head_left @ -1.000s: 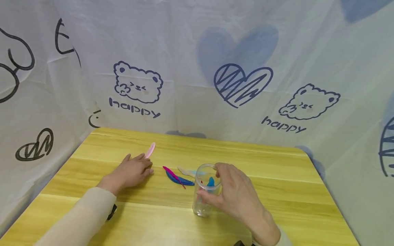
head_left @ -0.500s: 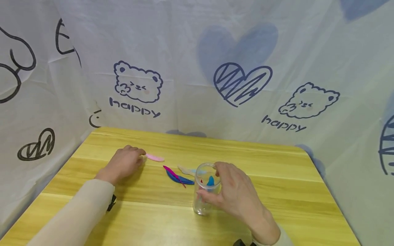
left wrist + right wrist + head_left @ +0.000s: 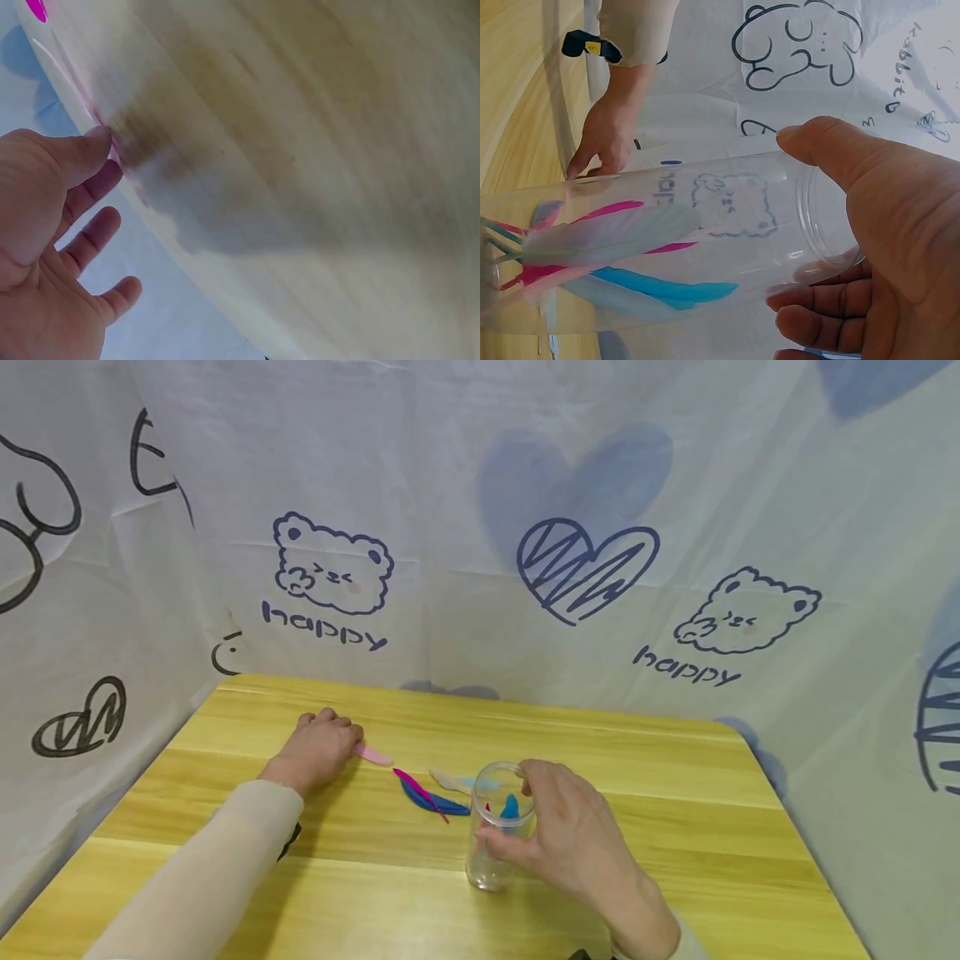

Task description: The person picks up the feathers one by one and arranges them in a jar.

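Note:
On the left of the table, my left hand (image 3: 318, 748) pinches one end of a pink feather (image 3: 375, 756). Thumb and index finger meet at the feather in the left wrist view, the other fingers loosely spread. My right hand (image 3: 581, 835) grips a clear plastic jar (image 3: 489, 864) around its open rim, the jar upright on the table. Inside stand several feathers, among them a bright blue feather (image 3: 667, 287) and a pale grey feather (image 3: 615, 234), best seen in the right wrist view. Between the hands lie a magenta feather (image 3: 408, 781) and a dark blue feather (image 3: 414, 800), crossed.
Behind the jar lies a whitish feather (image 3: 448, 781) with pale blue beside it, partly seen through the plastic. The wood-patterned table (image 3: 675, 777) ends at a white printed cloth (image 3: 450, 610) hanging behind and along the sides.
The pink feather has turned from pointing away to pointing right, and my left hand now pinches its end. My right hand and the jar stay in place.

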A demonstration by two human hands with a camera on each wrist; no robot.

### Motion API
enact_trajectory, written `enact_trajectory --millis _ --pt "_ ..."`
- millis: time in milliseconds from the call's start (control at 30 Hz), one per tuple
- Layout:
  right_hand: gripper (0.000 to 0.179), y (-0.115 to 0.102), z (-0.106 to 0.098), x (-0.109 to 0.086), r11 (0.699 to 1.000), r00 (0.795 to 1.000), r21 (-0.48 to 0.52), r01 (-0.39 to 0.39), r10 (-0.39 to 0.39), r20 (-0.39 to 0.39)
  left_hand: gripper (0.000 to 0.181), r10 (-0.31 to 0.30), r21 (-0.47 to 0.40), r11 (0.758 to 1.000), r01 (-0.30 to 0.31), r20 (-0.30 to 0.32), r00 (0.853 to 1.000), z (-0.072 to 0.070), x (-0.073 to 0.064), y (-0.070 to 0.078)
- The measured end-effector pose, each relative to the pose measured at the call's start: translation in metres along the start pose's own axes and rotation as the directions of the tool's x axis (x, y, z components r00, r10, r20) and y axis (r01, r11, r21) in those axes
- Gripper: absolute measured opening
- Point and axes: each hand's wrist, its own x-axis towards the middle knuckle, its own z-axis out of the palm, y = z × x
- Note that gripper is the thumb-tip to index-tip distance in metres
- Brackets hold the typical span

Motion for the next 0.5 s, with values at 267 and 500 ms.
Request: enact_trajectory --millis 267,500 --pt "0.072 -0.001 0.001 -0.001 1.0 1.0 0.001 -0.003 0.003 0.002 0.018 -0.008 0.016 1.0 0.007 0.035 0.999 -0.005 -0.003 0.002" --pt "0.073 -0.002 0.001 0.0 1.0 1.0 -0.003 0.003 -0.003 0.005 0.016 -0.03 0.017 0.999 0.028 0.097 0.995 -0.01 -0.001 0.01"
